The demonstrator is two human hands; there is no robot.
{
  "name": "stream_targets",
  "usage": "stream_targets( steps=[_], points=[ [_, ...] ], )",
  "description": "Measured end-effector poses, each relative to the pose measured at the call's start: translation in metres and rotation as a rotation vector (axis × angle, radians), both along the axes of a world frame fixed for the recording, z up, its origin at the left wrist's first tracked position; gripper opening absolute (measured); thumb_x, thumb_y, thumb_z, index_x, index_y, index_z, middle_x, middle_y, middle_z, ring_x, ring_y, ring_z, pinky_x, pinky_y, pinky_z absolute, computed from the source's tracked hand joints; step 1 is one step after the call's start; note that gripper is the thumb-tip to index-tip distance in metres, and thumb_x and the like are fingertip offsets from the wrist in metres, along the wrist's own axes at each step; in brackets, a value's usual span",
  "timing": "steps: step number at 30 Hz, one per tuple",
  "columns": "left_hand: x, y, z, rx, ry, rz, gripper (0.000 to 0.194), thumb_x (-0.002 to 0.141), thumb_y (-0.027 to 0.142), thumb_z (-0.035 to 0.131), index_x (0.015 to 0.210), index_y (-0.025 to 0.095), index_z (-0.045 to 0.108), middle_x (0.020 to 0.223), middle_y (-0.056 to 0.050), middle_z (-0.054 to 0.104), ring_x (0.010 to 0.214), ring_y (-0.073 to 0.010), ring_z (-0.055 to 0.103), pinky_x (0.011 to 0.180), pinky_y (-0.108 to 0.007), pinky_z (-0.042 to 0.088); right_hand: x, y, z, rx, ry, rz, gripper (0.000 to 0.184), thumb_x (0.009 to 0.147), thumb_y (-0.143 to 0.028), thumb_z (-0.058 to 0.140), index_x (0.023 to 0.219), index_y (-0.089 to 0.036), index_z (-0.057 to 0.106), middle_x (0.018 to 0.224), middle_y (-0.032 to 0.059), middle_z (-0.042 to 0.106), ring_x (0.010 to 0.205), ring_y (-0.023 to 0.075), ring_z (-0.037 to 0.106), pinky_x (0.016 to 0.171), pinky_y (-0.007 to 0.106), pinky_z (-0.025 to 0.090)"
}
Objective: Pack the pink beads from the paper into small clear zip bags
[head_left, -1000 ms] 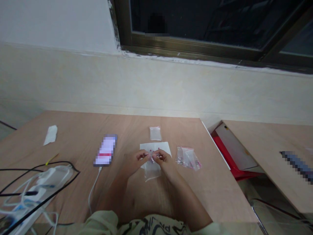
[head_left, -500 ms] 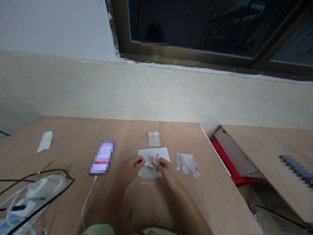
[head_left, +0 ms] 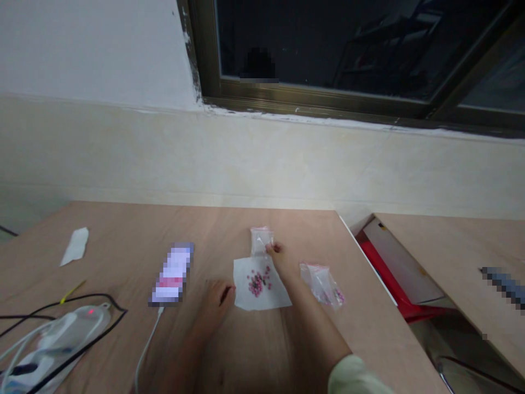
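A white sheet of paper (head_left: 241, 298) lies on the table with many small pink beads (head_left: 257, 282) and a few dark ones loose on it. Beyond its far edge is a clear zip bag (head_left: 261, 236). My right hand (head_left: 276, 251) reaches across the paper's right side, its thumb and fingers closed on the bag's right edge. At the paper's left edge rests my left hand (head_left: 221, 296), fingers curled in, with nothing visible in them. More clear bags (head_left: 322, 283), with pink beads in one corner, lie to the right of my right forearm.
Left of my hands lies a phone (head_left: 171, 273) on a white cable. A power strip (head_left: 74, 328) with cables takes up the near left. Further back is a scrap of white paper (head_left: 75, 246). To the right, a gap with a red object (head_left: 381, 268) separates a second table (head_left: 451, 246).
My hands were together over the paper with a crinkled clear bag; now they are apart. The right moved forward to the zip bag, the left back left. Many more beads show on the paper.
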State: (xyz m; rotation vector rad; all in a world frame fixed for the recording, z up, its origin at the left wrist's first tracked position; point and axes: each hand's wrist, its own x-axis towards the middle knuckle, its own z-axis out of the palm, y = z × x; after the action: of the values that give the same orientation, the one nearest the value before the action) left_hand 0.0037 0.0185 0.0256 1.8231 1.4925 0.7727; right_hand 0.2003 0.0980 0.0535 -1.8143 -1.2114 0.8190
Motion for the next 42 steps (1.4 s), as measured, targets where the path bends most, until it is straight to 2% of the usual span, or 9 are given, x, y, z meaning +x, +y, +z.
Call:
stream_targets(
  steps=[4, 9, 16, 20, 22, 27, 33, 37, 42],
  points=[
    [0.002, -0.003, -0.004, 0.071, 0.076, -0.011, 0.024, 0.080, 0.029, 0.035, 0.076, 0.018, 0.055, 0.077, -0.004, 0.059, 0.077, -0.0176, 0.051, 0.071, -0.030, 0.040, -0.007, 0.039, -0.005, -0.022, -0.085, -0.077, 0.013, 0.066, -0.020, 0.050, 0.054, -0.016, 0.051, 0.057, 0.0049, 0.059, 0.055, 0.0152, 0.053, 0.050, 0.023, 0.034],
    [0.002, -0.002, -0.006, 0.086, 0.113, -0.012, 0.023, 0.081, 0.028, 0.035, 0.074, 0.019, 0.055, 0.076, -0.003, 0.060, 0.077, -0.0184, 0.052, 0.072, -0.032, 0.039, -0.013, 0.045, -0.013, 0.013, -0.189, -0.143, 0.004, 0.064, -0.020, 0.052, 0.065, -0.016, 0.054, 0.069, 0.0094, 0.060, 0.070, 0.0201, 0.053, 0.061, 0.028, 0.035],
    [0.000, -0.002, -0.002, 0.043, 0.080, -0.041, 0.020, 0.080, 0.028, 0.037, 0.077, 0.020, 0.055, 0.079, -0.004, 0.060, 0.079, -0.0195, 0.051, 0.072, -0.032, 0.039, 0.036, -0.030, 0.009, 0.285, -0.541, -0.215, 0.026, 0.072, -0.027, 0.044, 0.090, -0.012, 0.053, 0.086, 0.0125, 0.055, 0.085, 0.0256, 0.046, 0.074, 0.036, 0.031],
    [0.000, -0.002, -0.004, 0.059, 0.076, -0.043, 0.020, 0.079, 0.028, 0.038, 0.076, 0.019, 0.056, 0.078, -0.004, 0.059, 0.079, -0.0190, 0.050, 0.072, -0.031, 0.039, 0.077, -0.093, 0.004, 0.051, -0.768, -0.362, 0.037, 0.070, -0.029, 0.047, 0.099, -0.007, 0.053, 0.097, 0.0214, 0.053, 0.087, 0.0308, 0.047, 0.071, 0.038, 0.031],
    [0.001, -0.002, -0.004, 0.070, 0.087, -0.043, 0.020, 0.079, 0.028, 0.039, 0.076, 0.018, 0.056, 0.077, -0.004, 0.059, 0.077, -0.0188, 0.050, 0.071, -0.030, 0.039, 0.088, -0.114, -0.003, -0.071, -0.780, -0.324, 0.034, 0.070, -0.029, 0.047, 0.095, -0.008, 0.057, 0.095, 0.0219, 0.056, 0.084, 0.0305, 0.050, 0.068, 0.037, 0.032],
    [0.001, -0.004, -0.002, 0.068, 0.069, -0.038, 0.022, 0.078, 0.030, 0.039, 0.076, 0.018, 0.057, 0.076, -0.004, 0.058, 0.077, -0.0182, 0.051, 0.071, -0.029, 0.039, 0.102, -0.134, -0.007, -0.109, -0.652, -0.223, 0.029, 0.075, -0.023, 0.036, 0.081, -0.012, 0.063, 0.074, 0.0138, 0.065, 0.067, 0.0237, 0.057, 0.064, 0.033, 0.036],
    [-0.002, -0.003, 0.004, -0.090, -0.117, 0.004, 0.024, 0.076, 0.034, 0.042, 0.077, 0.016, 0.057, 0.075, -0.003, 0.059, 0.074, -0.0178, 0.053, 0.069, -0.030, 0.042, 0.110, -0.139, 0.022, 0.137, -0.508, -0.399, 0.034, 0.077, -0.032, 0.036, 0.086, -0.010, 0.060, 0.082, 0.0154, 0.062, 0.076, 0.0258, 0.056, 0.070, 0.037, 0.039],
    [0.009, -0.001, 0.027, -0.202, -0.285, 0.018, 0.028, 0.076, 0.035, 0.043, 0.090, 0.015, 0.057, 0.083, -0.005, 0.061, 0.071, -0.0162, 0.056, 0.063, -0.027, 0.045, 0.074, -0.133, 0.039, 0.250, -0.064, -0.129, 0.029, 0.077, -0.039, 0.040, 0.079, -0.015, 0.058, 0.078, 0.0090, 0.060, 0.073, 0.0205, 0.055, 0.066, 0.033, 0.043],
    [0.029, -0.004, 0.063, -0.156, -0.292, -0.351, 0.024, 0.074, 0.033, 0.049, 0.088, 0.019, 0.062, 0.088, -0.004, 0.062, 0.080, -0.0160, 0.055, 0.070, -0.026, 0.044, 0.021, -0.116, 0.035, 0.179, 0.126, 0.323, 0.024, 0.078, -0.034, 0.042, 0.068, -0.018, 0.057, 0.069, 0.0039, 0.058, 0.066, 0.0174, 0.053, 0.062, 0.030, 0.043]
  ],
)
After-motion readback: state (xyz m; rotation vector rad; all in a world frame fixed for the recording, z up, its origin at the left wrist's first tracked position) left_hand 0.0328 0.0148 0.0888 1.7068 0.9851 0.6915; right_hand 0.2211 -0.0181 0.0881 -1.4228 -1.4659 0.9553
